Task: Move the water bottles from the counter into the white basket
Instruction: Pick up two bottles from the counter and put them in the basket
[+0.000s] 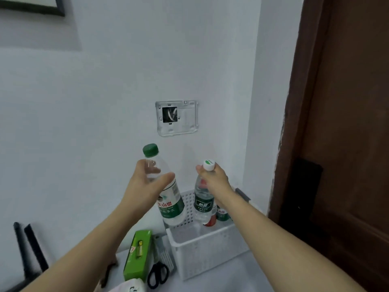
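Observation:
My left hand (147,184) grips the neck of a clear water bottle (170,204) with a green cap and green label, held tilted above the left rim of the white basket (202,251). My right hand (212,178) grips the neck of a second bottle (203,204), white-capped with a dark green label, and holds it upright over the basket's far side. Behind that bottle, inside the basket, two more bottles show in part: one with a red label (210,222) and one with a green label (222,214).
A green box (139,253) lies left of the basket on the pale counter (221,279), with black scissors (156,275) and a white comb-like item beside it. A brown door (347,123) stands at the right. An open wall socket plate (176,118) sits above.

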### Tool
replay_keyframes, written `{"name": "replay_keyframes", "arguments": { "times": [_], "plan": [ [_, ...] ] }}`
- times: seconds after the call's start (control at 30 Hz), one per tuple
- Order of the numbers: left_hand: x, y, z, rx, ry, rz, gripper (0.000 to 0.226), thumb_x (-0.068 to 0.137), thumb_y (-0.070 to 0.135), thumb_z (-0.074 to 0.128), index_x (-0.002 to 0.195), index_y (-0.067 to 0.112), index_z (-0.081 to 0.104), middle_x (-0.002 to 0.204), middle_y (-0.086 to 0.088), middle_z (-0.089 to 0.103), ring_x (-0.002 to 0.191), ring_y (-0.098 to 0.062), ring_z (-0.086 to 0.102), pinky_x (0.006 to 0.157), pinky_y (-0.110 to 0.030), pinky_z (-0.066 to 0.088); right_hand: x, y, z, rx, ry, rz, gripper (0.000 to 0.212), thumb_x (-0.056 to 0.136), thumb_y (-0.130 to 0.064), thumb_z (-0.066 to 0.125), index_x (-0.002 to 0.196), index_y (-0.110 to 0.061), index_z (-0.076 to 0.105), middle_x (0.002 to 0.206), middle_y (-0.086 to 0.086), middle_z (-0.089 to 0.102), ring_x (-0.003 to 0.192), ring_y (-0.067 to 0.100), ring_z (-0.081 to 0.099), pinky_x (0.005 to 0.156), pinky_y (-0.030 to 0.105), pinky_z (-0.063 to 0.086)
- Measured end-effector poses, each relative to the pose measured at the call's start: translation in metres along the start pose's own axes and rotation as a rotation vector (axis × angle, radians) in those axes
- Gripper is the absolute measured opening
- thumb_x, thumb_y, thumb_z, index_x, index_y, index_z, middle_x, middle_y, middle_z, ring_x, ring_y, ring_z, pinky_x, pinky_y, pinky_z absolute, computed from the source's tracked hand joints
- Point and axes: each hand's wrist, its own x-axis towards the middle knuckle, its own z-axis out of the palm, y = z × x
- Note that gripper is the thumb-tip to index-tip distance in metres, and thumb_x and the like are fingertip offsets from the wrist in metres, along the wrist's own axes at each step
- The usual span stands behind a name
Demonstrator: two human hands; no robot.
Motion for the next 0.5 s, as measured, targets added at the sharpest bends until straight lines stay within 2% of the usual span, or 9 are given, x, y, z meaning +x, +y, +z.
{"name": "replay_keyframes", "arguments": {
  "times": [0.1, 0.23, 0.3, 0.33, 0.43, 0.5],
  "plan": [
    [0.01, -0.014, 0.007, 0.009, 0.002, -0.039, 0.052, 0.082, 0.041, 0.078, 0.119, 0.024, 0.047, 0.115, 0.006, 0.059, 0.099, -0.011, 0.062, 0.069, -0.031, 0.05, 0.026, 0.023, 0.004, -0.009, -0.012, 0.044, 0.027, 0.091, -0.036, 0.065, 0.108, -0.016, 0.059, 0.099, -0.001, 0.065, 0.093, 0.017, 0.062, 0.076, 0.029, 0.047],
    [0.017, -0.027, 0.014, -0.001, -0.021, -0.077, 0.063, 0.071, 0.049, 0.075, 0.121, 0.023, 0.048, 0.117, 0.004, 0.06, 0.1, -0.013, 0.064, 0.074, -0.033, 0.052, 0.052, 0.052, 0.015, -0.026, -0.057, 0.065, 0.025, 0.09, -0.038, 0.066, 0.109, -0.023, 0.058, 0.098, -0.011, 0.063, 0.092, 0.007, 0.057, 0.074, 0.023, 0.043],
    [0.021, -0.035, 0.016, -0.005, -0.03, -0.089, 0.057, 0.078, 0.042, 0.079, 0.122, 0.021, 0.049, 0.117, 0.001, 0.061, 0.101, -0.015, 0.065, 0.076, -0.033, 0.052, 0.06, 0.066, 0.026, -0.07, -0.051, 0.098, 0.028, 0.088, -0.038, 0.069, 0.11, -0.023, 0.06, 0.102, -0.008, 0.065, 0.097, 0.013, 0.059, 0.083, 0.031, 0.047],
    [0.022, -0.038, 0.016, -0.005, -0.034, -0.095, 0.054, 0.081, 0.039, 0.079, 0.121, 0.021, 0.049, 0.117, 0.0, 0.062, 0.101, -0.015, 0.065, 0.078, -0.033, 0.053, 0.063, 0.073, 0.032, -0.084, -0.039, 0.115, 0.028, 0.088, -0.037, 0.07, 0.11, -0.023, 0.061, 0.102, -0.007, 0.066, 0.095, 0.013, 0.06, 0.082, 0.032, 0.048],
    [0.026, -0.044, 0.018, 0.006, -0.046, -0.103, 0.047, 0.084, 0.033, 0.079, 0.119, 0.02, 0.051, 0.115, -0.001, 0.064, 0.1, -0.013, 0.066, 0.08, -0.031, 0.053, 0.072, 0.09, 0.048, -0.086, -0.034, 0.128, 0.021, 0.088, -0.029, 0.07, 0.106, -0.022, 0.06, 0.096, -0.008, 0.066, 0.087, 0.008, 0.059, 0.064, 0.021, 0.041],
    [0.027, -0.045, 0.017, -0.002, -0.055, -0.101, 0.05, 0.081, 0.036, 0.08, 0.118, 0.02, 0.052, 0.114, 0.0, 0.065, 0.096, -0.009, 0.067, 0.076, -0.026, 0.053, 0.076, 0.099, 0.054, -0.087, -0.049, 0.124, 0.019, 0.088, -0.025, 0.07, 0.104, -0.022, 0.06, 0.098, -0.006, 0.066, 0.088, 0.008, 0.059, 0.068, 0.022, 0.043]
  ]
}}
